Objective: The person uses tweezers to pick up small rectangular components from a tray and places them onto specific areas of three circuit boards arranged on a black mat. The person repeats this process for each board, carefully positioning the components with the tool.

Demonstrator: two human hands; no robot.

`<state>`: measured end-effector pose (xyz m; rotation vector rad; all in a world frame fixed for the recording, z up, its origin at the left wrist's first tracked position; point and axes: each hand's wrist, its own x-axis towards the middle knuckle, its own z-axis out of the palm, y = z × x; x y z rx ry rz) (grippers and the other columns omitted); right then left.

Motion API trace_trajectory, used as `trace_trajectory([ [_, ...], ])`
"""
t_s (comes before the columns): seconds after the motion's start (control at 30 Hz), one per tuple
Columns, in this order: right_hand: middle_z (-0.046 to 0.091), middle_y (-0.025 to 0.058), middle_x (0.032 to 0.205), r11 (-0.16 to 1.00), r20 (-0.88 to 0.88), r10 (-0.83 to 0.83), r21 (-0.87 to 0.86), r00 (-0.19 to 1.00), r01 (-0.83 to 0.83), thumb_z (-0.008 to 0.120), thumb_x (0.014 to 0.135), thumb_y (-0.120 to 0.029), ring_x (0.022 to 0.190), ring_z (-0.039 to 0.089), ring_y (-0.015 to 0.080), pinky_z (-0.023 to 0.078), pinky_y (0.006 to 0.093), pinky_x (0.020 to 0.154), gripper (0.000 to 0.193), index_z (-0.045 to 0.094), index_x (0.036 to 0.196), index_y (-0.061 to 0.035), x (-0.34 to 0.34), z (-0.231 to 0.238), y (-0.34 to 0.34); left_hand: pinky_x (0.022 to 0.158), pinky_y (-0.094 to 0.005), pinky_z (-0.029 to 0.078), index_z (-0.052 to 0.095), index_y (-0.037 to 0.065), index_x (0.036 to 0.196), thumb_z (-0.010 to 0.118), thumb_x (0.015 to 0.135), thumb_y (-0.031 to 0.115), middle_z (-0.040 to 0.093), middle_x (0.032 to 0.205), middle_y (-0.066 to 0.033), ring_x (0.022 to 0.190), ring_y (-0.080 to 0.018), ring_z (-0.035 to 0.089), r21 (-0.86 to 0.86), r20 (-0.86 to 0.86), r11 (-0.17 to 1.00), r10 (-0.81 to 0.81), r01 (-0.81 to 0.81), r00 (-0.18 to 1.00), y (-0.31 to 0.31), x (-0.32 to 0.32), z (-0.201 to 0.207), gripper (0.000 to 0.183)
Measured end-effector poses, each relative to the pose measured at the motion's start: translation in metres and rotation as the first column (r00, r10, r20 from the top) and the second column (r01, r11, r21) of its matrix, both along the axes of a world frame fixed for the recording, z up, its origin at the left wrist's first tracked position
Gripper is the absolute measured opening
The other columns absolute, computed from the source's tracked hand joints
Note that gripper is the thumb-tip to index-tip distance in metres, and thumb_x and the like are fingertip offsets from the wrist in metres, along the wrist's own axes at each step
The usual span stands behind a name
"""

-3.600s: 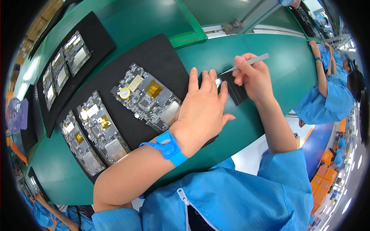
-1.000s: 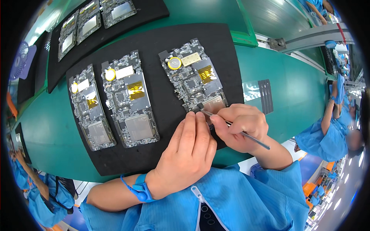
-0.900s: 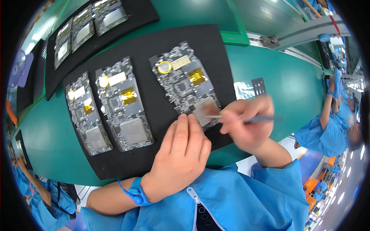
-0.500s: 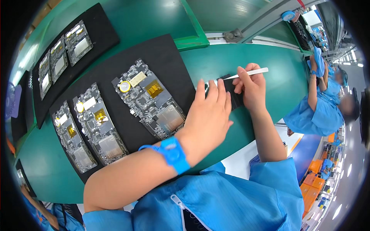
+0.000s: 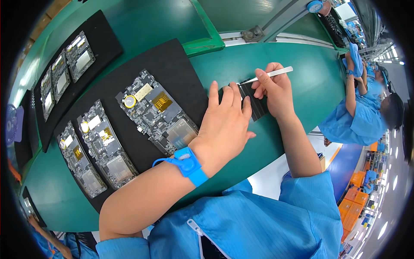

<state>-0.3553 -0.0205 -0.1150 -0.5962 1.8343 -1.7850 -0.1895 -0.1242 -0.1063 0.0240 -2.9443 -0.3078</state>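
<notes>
My right hand [image 5: 276, 93] pinches a pair of slim silver-white tweezers [image 5: 281, 71], whose points reach left over a black sheet [image 5: 258, 105] marked with thin parallel lines. Over that sheet's left part lies my left hand [image 5: 226, 123], palm down with fingers spread; they hide whatever is beneath them. A blue wrist strap [image 5: 188, 167] with a cord circles my left wrist. Just left of this hand, a large circuit board [image 5: 157, 110] with a round yellow-rimmed cell and a gold-coloured patch rests on a black mat [image 5: 172, 56].
Two more circuit boards, a middle one [image 5: 103, 144] and an outer one [image 5: 79, 159], lie on the same mat. Several boards sit on another black mat [image 5: 103, 32] at the far left. A green-edged frame [image 5: 207, 45] and metal rail [image 5: 284, 19] border the green bench [image 5: 312, 93]. Co-workers [image 5: 360, 116] are at right.
The whole view has shifted slightly, with the boards now a little further left. More of the lined black sheet shows between my hands. The tweezers stay in my right hand.
</notes>
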Motion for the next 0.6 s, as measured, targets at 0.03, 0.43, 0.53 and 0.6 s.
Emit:
trace_trajectory([
  [0.03, 0.063, 0.0078, 0.071, 1.0, 0.014, 0.0, -0.011, 1.0, 0.0, 0.066, 0.094, -0.013, 0.049, 0.058, 0.0101, 0.042, 0.02, 0.044, 0.023, 0.044, 0.099, -0.0073, 0.0, 0.0, 0.0, 0.113, -0.0558, 0.026, 0.057, 0.003, 0.132, 0.07, 0.082, 0.048, 0.048, 0.135, -0.0283, 0.126, -0.0357, 0.045, -0.001, -0.002, 1.0, 0.004, -0.004, 1.0, 0.0, 0.0, 0.0, 0.069],
  [0.43, 0.063, 0.0098, 0.069, 0.934, 0.031, -0.175, -0.31, 0.984, 0.176, 0.059, 0.098, -0.01, 0.046, 0.05, 0.0095, 0.038, 0.022, 0.044, 0.012, 0.048, 0.095, -0.008, 0.053, 0.03, -0.008, 0.11, -0.0516, 0.033, 0.063, -0.005, 0.119, 0.059, 0.087, 0.052, 0.057, 0.127, -0.0266, 0.124, -0.0369, 0.049, -0.044, -0.185, 0.996, -0.079, 0.072, 0.98, 0.004, 0.039, 0.031, 0.066],
  [0.53, 0.064, 0.0108, 0.069, 0.939, 0.185, -0.046, -0.328, 0.982, 0.106, 0.058, 0.099, -0.009, 0.044, 0.051, 0.0102, 0.045, 0.022, 0.047, 0.012, 0.046, 0.096, -0.0069, 0.119, 0.042, -0.034, 0.1, -0.0475, 0.044, 0.063, -0.007, 0.112, 0.064, 0.081, 0.043, 0.061, 0.118, -0.0247, 0.114, -0.0365, 0.056, 0.033, -0.139, 0.999, -0.009, 0.013, 0.99, -0.009, 0.124, 0.061, 0.059],
  [0.6, 0.064, 0.0117, 0.07, 0.934, 0.204, 0.111, -0.356, 0.973, -0.032, 0.058, 0.099, -0.009, 0.043, 0.053, 0.0106, 0.05, 0.0225, 0.046, 0.017, 0.042, 0.094, -0.0068, 0.155, 0.042, -0.049, 0.095, -0.0468, 0.047, 0.063, -0.007, 0.111, 0.07, 0.077, 0.032, 0.061, 0.117, -0.0247, 0.111, -0.0368, 0.058, 0.053, -0.101, 0.985, 0.168, -0.163, 0.981, -0.024, 0.178, 0.061, 0.053],
])
